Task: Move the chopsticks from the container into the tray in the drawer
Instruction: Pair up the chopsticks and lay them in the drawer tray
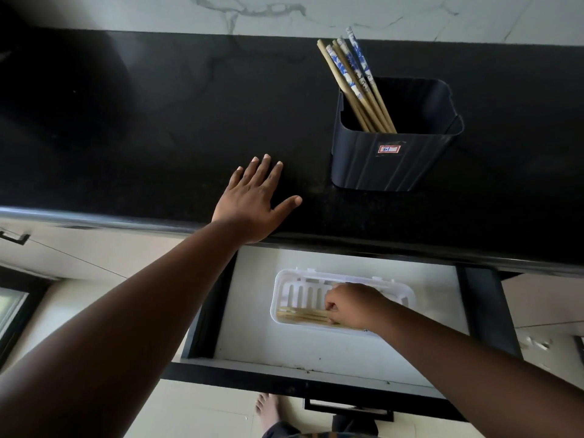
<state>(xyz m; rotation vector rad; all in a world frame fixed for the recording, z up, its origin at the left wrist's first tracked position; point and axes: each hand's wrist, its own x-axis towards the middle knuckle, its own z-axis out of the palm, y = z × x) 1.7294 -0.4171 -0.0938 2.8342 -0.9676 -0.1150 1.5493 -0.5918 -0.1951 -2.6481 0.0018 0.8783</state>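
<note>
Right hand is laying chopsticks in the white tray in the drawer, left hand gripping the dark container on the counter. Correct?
Not quite. The left hand isn't gripping the container; it lies flat and open on the black counter, apart from it. The rest holds: the head view shows the right hand on chopsticks in the white tray.

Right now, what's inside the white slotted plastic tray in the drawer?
A few plain wooden chopsticks lie along the near side of the white slotted plastic tray. The right hand rests on them, covering their right ends and part of the tray floor.

Five chopsticks [354, 80] in one container [392, 159]; one tray [284, 295]; two hands.
</note>
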